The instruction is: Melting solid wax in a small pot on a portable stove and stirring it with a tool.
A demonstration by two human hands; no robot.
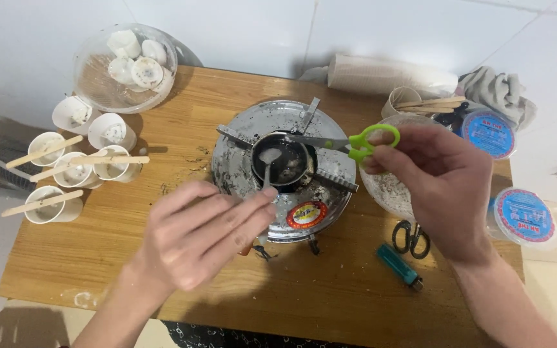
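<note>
My left hand (201, 235) pinches the end of a metal spoon (268, 169) whose bowl rests in a small dark pot (285, 162) of melted stuff on a round silver camping stove (236, 171). My right hand (436, 180) holds green-handled scissors (362, 142) by the handle, blades pointing left over the pot. Both hands hover above the wooden table (130, 258).
Left: several white paper cups with wooden sticks (66, 169) and a clear bowl (126, 67) of white pieces. Right: a clear bowl (388, 190) of flakes, black scissors (410, 238), a teal lighter (400, 265), two blue-lidded tubs (523, 216), a cup of sticks (414, 102), a grey cloth (501, 90).
</note>
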